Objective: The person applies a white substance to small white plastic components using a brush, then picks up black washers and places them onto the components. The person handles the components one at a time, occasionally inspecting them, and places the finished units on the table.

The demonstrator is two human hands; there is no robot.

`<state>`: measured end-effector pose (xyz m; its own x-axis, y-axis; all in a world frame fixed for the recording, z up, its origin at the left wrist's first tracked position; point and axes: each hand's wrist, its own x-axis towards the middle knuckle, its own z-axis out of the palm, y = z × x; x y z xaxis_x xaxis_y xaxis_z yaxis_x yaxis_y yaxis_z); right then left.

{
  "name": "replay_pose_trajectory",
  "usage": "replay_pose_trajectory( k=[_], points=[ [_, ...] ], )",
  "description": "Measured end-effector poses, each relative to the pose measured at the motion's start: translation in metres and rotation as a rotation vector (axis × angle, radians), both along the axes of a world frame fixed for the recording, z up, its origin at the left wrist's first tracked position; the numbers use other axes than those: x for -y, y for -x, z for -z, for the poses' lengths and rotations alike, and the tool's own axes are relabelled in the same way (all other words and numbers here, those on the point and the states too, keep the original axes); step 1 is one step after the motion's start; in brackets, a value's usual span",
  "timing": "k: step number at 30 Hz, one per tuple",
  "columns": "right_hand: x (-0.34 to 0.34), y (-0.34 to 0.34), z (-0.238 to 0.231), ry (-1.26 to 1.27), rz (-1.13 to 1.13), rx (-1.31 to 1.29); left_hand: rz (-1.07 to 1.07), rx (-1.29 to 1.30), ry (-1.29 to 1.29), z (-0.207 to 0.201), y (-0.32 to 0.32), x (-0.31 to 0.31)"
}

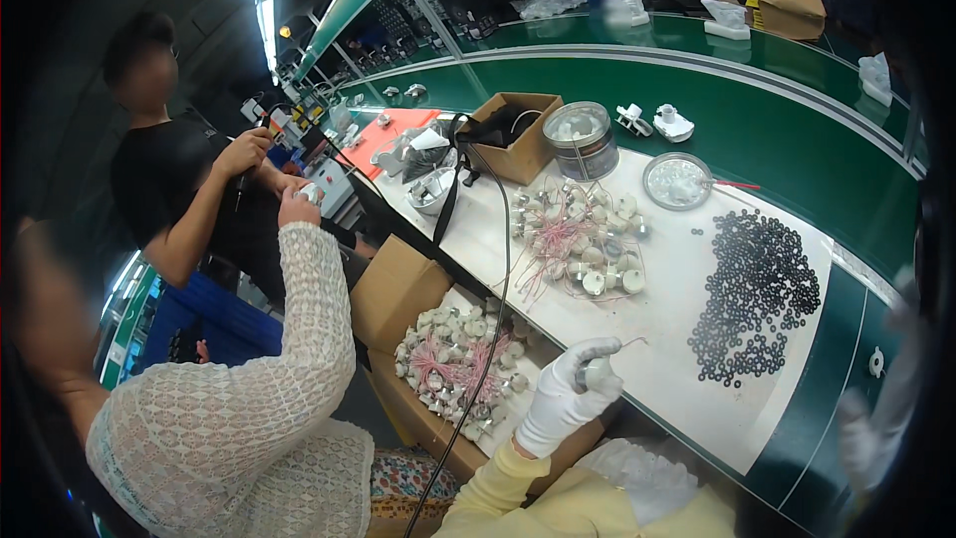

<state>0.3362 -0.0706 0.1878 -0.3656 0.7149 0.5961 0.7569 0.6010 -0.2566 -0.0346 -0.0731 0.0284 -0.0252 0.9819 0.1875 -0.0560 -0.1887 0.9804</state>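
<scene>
Green conveyor belting [797,130] curves round your white bench [677,309], with co-workers seated at your left and far across.

Head view: your left hand [563,399], in a white glove, is clenched round a small grey part [597,371] with a thin wire sticking out toward the right; it sits at the bench's near edge, just right of the open carton [398,289] of like parts with pink leads. Your right hand [881,418] shows only as a pale blur at the picture's rim, so you cannot tell whether it grips anything. A spread of black rings [757,294] lies between the two hands, a pile of wired parts [583,234] further back, beside a tin [580,137] and a shallow dish [677,179].

Keep the part upright and steady in the left fist, wire end clear of the glove. Mind the black cable [503,269] crossing the bench beside your wrist.
</scene>
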Motion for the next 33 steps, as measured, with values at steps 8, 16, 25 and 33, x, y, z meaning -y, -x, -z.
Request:
replay_pose_trajectory(
  k=[8,16,25,33],
  points=[
    [0.078,0.019,0.113,0.317,0.153,-0.085,-0.106,-0.223,0.182,0.014,0.002,-0.016],
    [0.072,0.028,0.193,0.465,0.401,-0.927,-0.178,-0.803,-0.095,0.001,-0.017,-0.033],
    [0.069,0.034,0.162,0.615,0.398,-0.582,-0.234,-1.177,-0.239,-0.006,-0.032,-0.044],
    [0.063,0.029,0.155,0.560,0.368,-0.315,-0.292,-1.190,-0.231,-0.012,-0.038,-0.054]
  ],
)
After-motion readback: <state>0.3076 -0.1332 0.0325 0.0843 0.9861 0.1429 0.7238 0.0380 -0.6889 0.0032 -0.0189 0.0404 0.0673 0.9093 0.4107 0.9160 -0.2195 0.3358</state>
